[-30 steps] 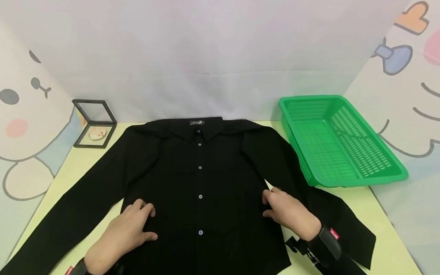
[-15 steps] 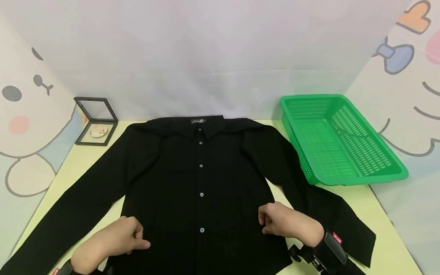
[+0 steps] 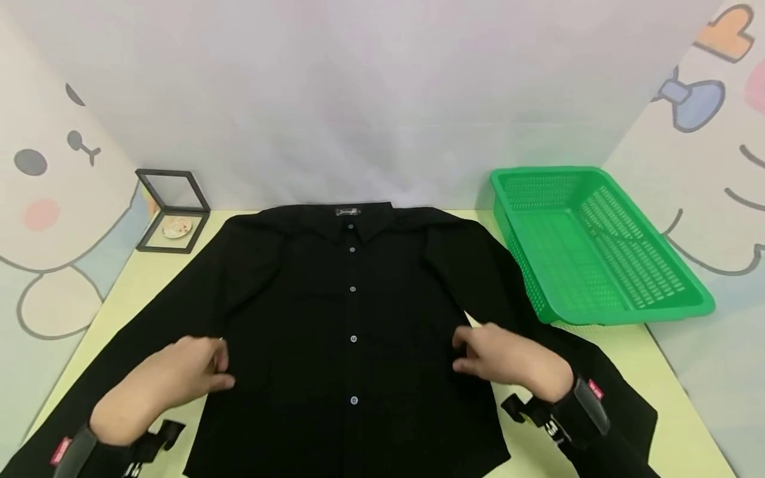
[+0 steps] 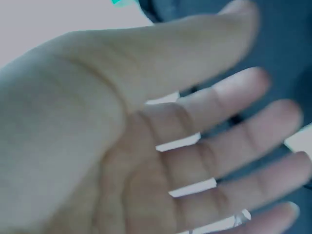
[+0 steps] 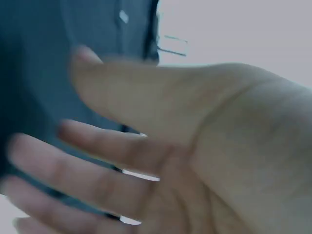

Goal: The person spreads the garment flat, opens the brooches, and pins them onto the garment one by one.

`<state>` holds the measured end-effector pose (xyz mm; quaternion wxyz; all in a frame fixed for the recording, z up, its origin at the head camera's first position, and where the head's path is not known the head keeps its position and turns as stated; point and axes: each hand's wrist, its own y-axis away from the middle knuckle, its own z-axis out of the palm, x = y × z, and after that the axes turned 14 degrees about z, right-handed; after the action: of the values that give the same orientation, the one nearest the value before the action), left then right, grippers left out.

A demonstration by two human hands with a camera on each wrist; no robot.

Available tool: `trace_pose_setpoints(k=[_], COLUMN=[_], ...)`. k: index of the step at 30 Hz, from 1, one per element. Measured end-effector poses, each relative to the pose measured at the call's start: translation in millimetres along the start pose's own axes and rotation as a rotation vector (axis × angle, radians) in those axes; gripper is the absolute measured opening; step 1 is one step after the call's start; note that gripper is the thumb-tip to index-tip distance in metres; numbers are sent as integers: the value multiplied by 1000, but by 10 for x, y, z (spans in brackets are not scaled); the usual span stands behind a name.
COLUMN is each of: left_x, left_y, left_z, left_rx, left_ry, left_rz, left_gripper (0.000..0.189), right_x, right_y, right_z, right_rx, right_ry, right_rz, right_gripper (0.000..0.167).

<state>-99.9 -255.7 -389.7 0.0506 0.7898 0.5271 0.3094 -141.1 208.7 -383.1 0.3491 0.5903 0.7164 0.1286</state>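
Note:
A black button-up shirt (image 3: pixel 311 318) lies spread face up, collar at the back and sleeves out to both sides. Over its left side, near the underarm, hovers my left hand (image 3: pixel 173 372); in the left wrist view its fingers (image 4: pixel 229 97) are spread and relaxed, holding nothing. My right hand (image 3: pixel 508 355) is above the shirt's right side edge. The right wrist view shows its fingers (image 5: pixel 87 180) apart and loosely extended, with no cloth between them. Parts of both sleeves are hidden under my hands and forearms.
A green plastic basket (image 3: pixel 597 312) stands at the back right, touching or close to the right sleeve. At the back left is a black-framed case (image 3: pixel 173 250) standing open, with a small round item (image 3: pixel 177 227) inside. A white backdrop (image 3: pixel 358 99) rises behind the pale yellow table (image 3: pixel 681 411).
Both hands first drew down toward the front, then rose back. My left hand has moved outward to the left, off the lower front of the shirt. The shirt lies much as before.

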Motion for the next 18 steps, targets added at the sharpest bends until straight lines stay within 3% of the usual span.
trace_pose_setpoints(k=[4, 8, 10, 13, 15, 18], left_x=[242, 391, 415, 431, 434, 431], left_y=[-225, -554, -723, -898, -959, -981], left_z=[-118, -44, 12, 80, 114, 146], left_rx=[146, 233, 270, 310, 286, 197], left_ry=[-68, -143, -188, -260, -248, -203], left_rz=[164, 282, 287, 228, 177, 125], left_gripper=[25, 36, 44, 57, 63, 68], right_x=[-58, -116, -129, -143, -145, -144], right_y=[-90, -285, -398, -533, -596, -640], right_z=[-160, -211, -204, -172, -139, -107], right_rx=[139, 165, 180, 202, 198, 160], right_ry=[8, 28, 36, 34, 46, 78], right_rz=[-115, -160, -164, -150, -130, -90], right_gripper=[26, 28, 30, 36, 41, 44])
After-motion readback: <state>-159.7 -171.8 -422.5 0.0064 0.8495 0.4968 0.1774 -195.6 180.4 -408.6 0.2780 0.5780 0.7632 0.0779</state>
